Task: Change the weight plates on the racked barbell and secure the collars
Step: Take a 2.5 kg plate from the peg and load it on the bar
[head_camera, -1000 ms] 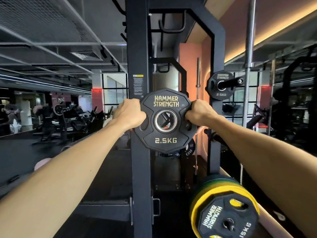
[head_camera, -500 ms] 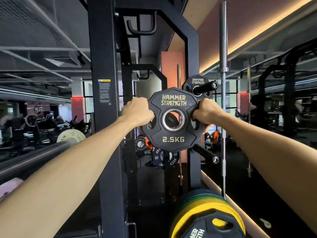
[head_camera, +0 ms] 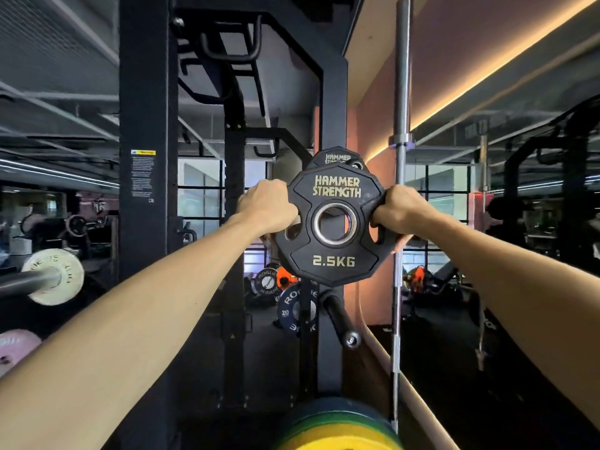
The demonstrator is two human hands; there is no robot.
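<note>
I hold a black 2.5 kg Hammer Strength plate (head_camera: pixel 334 258) upright at arm's length, face toward me. My left hand (head_camera: pixel 268 206) grips its left edge through a grip hole, and my right hand (head_camera: pixel 401 209) grips its right edge. The plate is in front of the rack's rear upright (head_camera: pixel 332 102), just below a second 2.5 kg plate (head_camera: pixel 336 156) stored on an upper peg. The racked barbell's sleeve (head_camera: pixel 31 280) enters from the left with a pale plate (head_camera: pixel 53 277) on it.
An empty storage peg (head_camera: pixel 341 318) sticks out below the held plate. The near rack upright (head_camera: pixel 147 157) stands left of centre. A bare barbell (head_camera: pixel 401 157) stands vertically at right. Yellow and green plates (head_camera: pixel 337 427) sit at the bottom. A blue Rogue plate (head_camera: pixel 293 311) hangs behind.
The view has swung right and closer to the rear upright. The held plate now overlaps the stored 2.5 kg plate's peg, and the barbell end has come into view at left.
</note>
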